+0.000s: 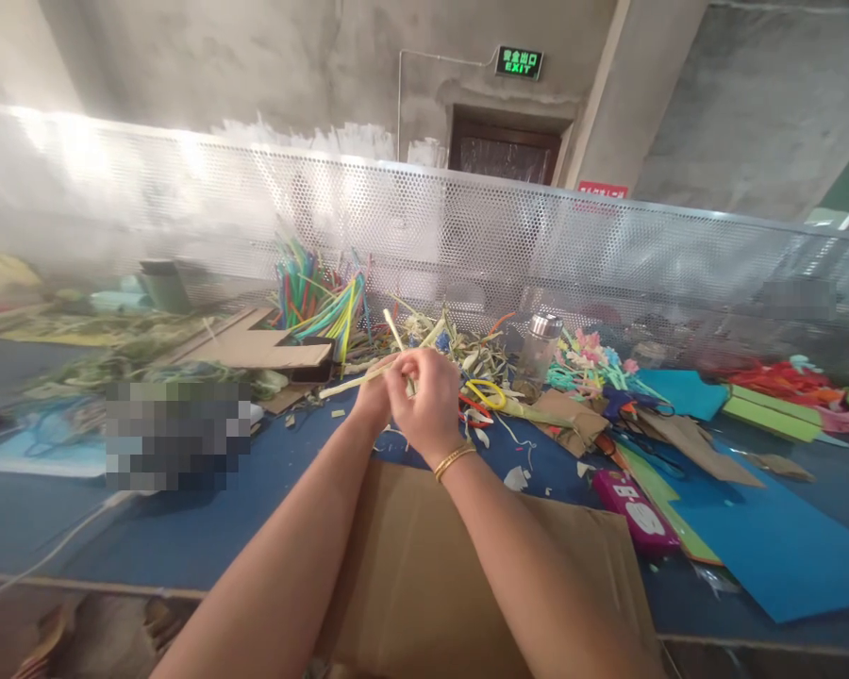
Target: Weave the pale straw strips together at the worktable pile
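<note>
Both my hands meet above the middle of the blue table (205, 528). My right hand (431, 401), with a gold bangle at the wrist, is closed in a pinch on thin pale yellow strips (394, 332) that stick up and out to the left. My left hand (374, 391) sits mostly behind the right one, its fingers also closed on the same strips. A brown cardboard sheet (424, 566) lies under my forearms.
A bundle of coloured straws (318, 297) stands behind the hands beside a cardboard piece (255, 349). A glass jar (538, 354), yellow-handled scissors (485, 394), paper flowers (587, 363), blue paper sheets (771, 547) and a pink box (637, 514) lie at right. A perforated metal screen (608, 255) borders the table.
</note>
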The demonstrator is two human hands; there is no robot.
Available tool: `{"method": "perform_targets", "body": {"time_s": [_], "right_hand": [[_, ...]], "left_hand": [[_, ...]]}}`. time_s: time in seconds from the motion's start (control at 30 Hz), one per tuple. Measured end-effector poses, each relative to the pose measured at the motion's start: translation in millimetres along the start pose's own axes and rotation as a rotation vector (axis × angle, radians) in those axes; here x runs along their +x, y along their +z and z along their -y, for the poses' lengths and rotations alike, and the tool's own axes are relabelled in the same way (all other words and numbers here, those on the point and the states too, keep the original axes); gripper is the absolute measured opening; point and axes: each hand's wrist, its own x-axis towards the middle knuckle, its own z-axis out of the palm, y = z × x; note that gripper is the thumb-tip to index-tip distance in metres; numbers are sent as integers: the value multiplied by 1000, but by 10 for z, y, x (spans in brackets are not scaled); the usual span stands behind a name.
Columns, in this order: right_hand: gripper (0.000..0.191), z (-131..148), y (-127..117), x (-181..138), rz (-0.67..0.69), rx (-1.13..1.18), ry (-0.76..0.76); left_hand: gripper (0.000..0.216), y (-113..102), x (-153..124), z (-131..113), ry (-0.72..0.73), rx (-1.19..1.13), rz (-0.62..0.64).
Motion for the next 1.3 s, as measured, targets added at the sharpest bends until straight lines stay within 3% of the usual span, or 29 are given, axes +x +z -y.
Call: {"method": "perform_targets", "body": {"time_s": [0.07,0.17,0.27,0.43,0.63,0.77,0.9,1.03,1.13,1.3], "right_hand": [[25,-155,41,8,-1,-52,197],[24,-316,91,14,236,-101,322],[30,-324,79,22,381,-180,294],[32,-183,9,32,409,-295,187],[33,-101,23,7,420,-234,104],[46,-266,23,37,383,51,193],[56,-567,59,83,213,605,572],[44,-785,118,98,27,933,807],[37,-848,154,92,-61,976,838],[32,-870,214,75,-113,929,752]], "left_hand": [[25,55,17,23,-19,-58,1],[28,85,13,44,-47,-154,8],[27,76,3,40,-48,-157,21],[27,44,31,61,-40,-165,-56],[33,12,87,114,-40,-233,-228],[32,-29,107,63,-61,-274,-197],[31,-21,79,38,-201,-306,-66],[31,69,-4,71,-273,-144,48],[27,113,-35,73,-167,84,73],[17,73,13,55,193,392,-11]]}}
